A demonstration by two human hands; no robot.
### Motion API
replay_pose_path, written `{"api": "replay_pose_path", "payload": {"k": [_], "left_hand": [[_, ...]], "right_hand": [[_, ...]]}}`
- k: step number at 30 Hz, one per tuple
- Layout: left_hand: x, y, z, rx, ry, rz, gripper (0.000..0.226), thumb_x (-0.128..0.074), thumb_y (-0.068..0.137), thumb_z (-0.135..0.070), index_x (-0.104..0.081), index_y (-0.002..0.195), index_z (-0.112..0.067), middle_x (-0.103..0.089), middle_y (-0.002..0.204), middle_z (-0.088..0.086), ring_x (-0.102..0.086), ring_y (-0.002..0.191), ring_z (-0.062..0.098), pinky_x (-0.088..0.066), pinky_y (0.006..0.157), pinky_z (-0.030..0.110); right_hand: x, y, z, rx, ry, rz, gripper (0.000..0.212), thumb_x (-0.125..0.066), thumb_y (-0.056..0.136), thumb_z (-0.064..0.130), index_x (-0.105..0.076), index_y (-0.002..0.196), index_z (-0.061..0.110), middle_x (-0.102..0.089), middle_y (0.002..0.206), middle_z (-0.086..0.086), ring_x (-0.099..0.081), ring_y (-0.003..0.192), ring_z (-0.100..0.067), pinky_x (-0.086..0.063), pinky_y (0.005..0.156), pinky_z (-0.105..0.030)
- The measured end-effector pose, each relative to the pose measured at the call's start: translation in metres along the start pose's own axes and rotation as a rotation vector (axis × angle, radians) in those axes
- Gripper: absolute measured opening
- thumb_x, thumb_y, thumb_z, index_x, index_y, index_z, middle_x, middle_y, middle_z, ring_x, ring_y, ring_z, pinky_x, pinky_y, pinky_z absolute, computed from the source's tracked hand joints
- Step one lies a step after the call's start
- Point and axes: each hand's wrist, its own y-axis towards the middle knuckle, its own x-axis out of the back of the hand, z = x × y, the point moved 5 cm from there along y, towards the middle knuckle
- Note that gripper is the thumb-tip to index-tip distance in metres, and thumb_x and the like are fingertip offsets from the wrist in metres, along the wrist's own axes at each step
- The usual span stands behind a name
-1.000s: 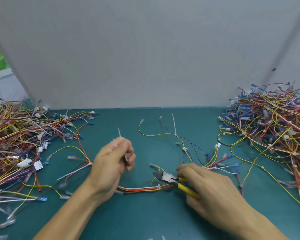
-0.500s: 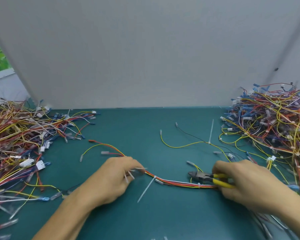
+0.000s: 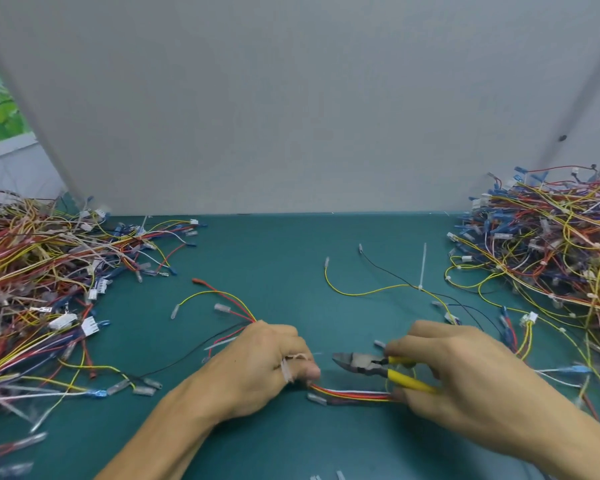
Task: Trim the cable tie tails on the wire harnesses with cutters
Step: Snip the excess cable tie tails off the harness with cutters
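A wire harness (image 3: 354,394) of red, yellow, white and dark wires lies on the green mat (image 3: 274,271) between my hands. My left hand (image 3: 264,368) grips its left part, with white cut tie tails tucked between the fingers. My right hand (image 3: 465,379) holds the yellow-handled cutters (image 3: 378,367), jaws pointing left just above the bundle, close to my left thumb. One white cable tie tail (image 3: 422,266) stands up on a thin yellow-and-black branch farther back.
A large heap of harnesses (image 3: 39,289) fills the left side. Another heap (image 3: 551,258) fills the right side. A grey wall (image 3: 291,98) closes the back of the mat. A few cut tie bits (image 3: 326,476) lie at the near edge.
My left hand came down from a raised position to the mat and grips the harness. The harness shifted right, then both hands closed in, and the cutters' jaws now sit beside my left thumb.
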Motion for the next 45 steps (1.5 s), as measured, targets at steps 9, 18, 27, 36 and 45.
{"api": "replay_pose_path", "payload": {"k": [9, 18, 27, 36, 45], "left_hand": [[0.005, 0.000, 0.008, 0.168, -0.251, 0.033, 0.012, -0.065, 0.089, -0.024, -0.065, 0.077, -0.025, -0.072, 0.079, -0.003, -0.066, 0.079, 0.013, -0.052, 0.080, 0.037], [0.002, 0.002, 0.009, 0.188, -0.219, 0.027, 0.014, -0.067, 0.086, -0.030, -0.064, 0.073, -0.029, -0.069, 0.077, 0.001, -0.061, 0.076, 0.019, -0.050, 0.075, 0.039], [0.000, 0.003, 0.008, 0.183, -0.198, 0.029, 0.015, -0.068, 0.085, -0.029, -0.064, 0.071, -0.030, -0.069, 0.074, -0.007, -0.056, 0.066, 0.000, -0.046, 0.068, 0.026], [0.001, 0.003, 0.008, 0.194, -0.204, 0.017, 0.016, -0.069, 0.084, -0.029, -0.064, 0.069, -0.030, -0.069, 0.074, -0.006, -0.054, 0.063, 0.000, -0.043, 0.063, 0.019], [0.002, 0.002, 0.004, 0.202, -0.189, 0.021, 0.018, -0.069, 0.085, -0.025, -0.064, 0.068, -0.029, -0.068, 0.069, -0.011, -0.054, 0.061, -0.004, -0.040, 0.059, 0.012]], "right_hand": [[-0.004, 0.000, 0.017, -0.038, -0.093, 0.000, 0.037, -0.039, 0.083, 0.061, -0.044, 0.114, 0.041, -0.050, 0.102, 0.015, -0.054, 0.094, -0.009, -0.047, 0.073, -0.029], [-0.018, -0.002, 0.022, -0.073, -0.059, 0.044, 0.041, -0.038, 0.079, 0.062, -0.045, 0.112, 0.039, -0.048, 0.101, 0.012, -0.054, 0.094, -0.010, -0.046, 0.072, -0.029], [-0.026, 0.001, 0.028, -0.085, -0.084, 0.060, 0.035, -0.039, 0.082, 0.060, -0.044, 0.105, 0.035, -0.046, 0.098, 0.009, -0.054, 0.095, -0.014, -0.037, 0.064, -0.030], [-0.021, 0.000, 0.023, -0.092, -0.022, 0.005, 0.041, -0.041, 0.079, 0.062, -0.045, 0.113, 0.041, -0.052, 0.101, 0.012, -0.054, 0.097, -0.009, -0.044, 0.070, -0.026], [-0.026, 0.000, 0.030, -0.077, -0.085, 0.035, 0.034, -0.040, 0.081, 0.059, -0.044, 0.105, 0.036, -0.046, 0.092, 0.009, -0.045, 0.083, -0.016, -0.034, 0.062, -0.031]]}}
